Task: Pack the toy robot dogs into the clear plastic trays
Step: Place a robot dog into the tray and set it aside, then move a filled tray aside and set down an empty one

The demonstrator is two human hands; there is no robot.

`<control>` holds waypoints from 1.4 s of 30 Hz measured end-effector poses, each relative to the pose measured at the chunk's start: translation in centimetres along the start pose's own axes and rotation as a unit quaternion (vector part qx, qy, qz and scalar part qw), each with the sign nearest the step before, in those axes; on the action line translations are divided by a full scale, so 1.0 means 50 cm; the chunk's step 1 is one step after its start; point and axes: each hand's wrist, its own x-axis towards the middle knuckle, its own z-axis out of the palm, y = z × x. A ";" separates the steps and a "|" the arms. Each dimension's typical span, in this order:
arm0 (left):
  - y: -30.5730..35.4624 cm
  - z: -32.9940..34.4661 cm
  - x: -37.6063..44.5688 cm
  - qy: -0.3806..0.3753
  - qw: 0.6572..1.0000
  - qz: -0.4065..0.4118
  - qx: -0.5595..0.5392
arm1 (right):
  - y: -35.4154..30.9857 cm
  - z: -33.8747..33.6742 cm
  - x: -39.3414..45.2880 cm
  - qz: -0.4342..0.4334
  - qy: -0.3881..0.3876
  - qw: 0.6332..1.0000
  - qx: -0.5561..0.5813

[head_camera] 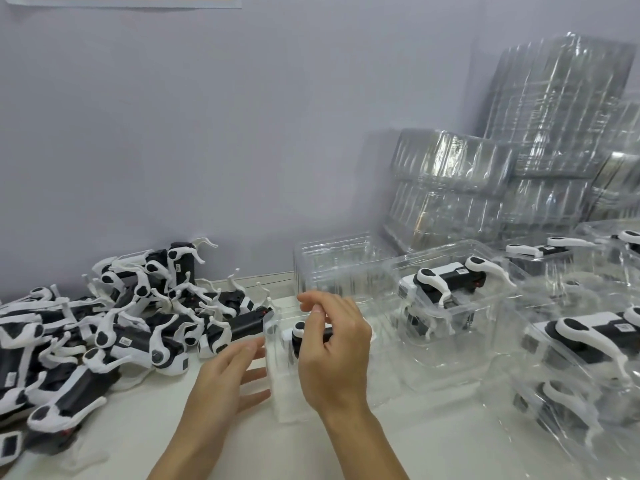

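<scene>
Under right hand (334,355), dog (304,336) lengthwise left-right

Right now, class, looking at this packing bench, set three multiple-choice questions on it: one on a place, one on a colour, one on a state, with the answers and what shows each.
1. Where does the loose heap of black-and-white toy robot dogs lie?
A. left of the hands
B. right of the hands
C. on the wall

2. What colour are the dogs' legs?
A. red
B. white
C. green

3. How does the left hand stand?
A. clenched in a fist
B. open, straight fingers against the clear plastic tray
C. out of view

Answers:
1 A: the heap covers the pale table on the left side.
2 B: every leg in the heap is white on a black body.
3 B: its fingers reach flat to the tray's side, while the right hand is curled over a dog in the tray.
</scene>
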 end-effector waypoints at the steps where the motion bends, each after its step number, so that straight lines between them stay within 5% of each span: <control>1: 0.000 0.001 0.000 -0.005 1.000 -0.001 -0.005 | 0.000 0.000 0.000 -0.002 0.001 1.000 -0.002; 10: -0.005 0.027 0.000 -0.033 0.998 -0.008 -0.051 | 0.002 0.005 0.001 -0.005 0.010 1.000 -0.006; 17: 0.000 0.045 -0.005 -0.131 0.991 0.011 -0.027 | 0.004 0.007 0.002 -0.013 0.009 1.000 0.005; 25: -0.001 0.067 0.012 -0.128 0.991 -0.006 -0.041 | 0.005 0.007 0.004 -0.006 0.024 1.000 0.007; 42: 0.012 0.173 0.071 -0.208 0.977 -0.031 0.035 | 0.020 -0.013 0.022 0.065 0.167 0.984 -0.009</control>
